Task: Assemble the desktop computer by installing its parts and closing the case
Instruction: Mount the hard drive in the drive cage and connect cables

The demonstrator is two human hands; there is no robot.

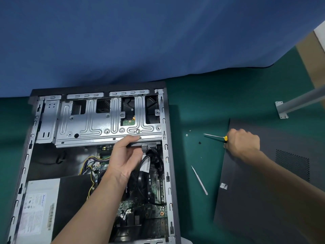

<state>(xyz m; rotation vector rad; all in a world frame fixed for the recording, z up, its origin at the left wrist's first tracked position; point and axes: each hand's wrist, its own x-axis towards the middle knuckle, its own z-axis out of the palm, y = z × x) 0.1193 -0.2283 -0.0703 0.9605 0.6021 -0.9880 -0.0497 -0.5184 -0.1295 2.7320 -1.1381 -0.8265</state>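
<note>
Grey steel desktop computer case, open, flat on green mat, surrounding left hand. Gripping flat dark drive between thumb and fingers, silver drive cage just beyond thumb. Clutching yellow-handled screwdriver in curled right hand, dark side panel beneath knuckles.

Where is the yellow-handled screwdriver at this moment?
In the head view the screwdriver is on the right side, held in the right hand at the left edge of the side panel, its shaft pointing left toward screws on the green mat.
</note>
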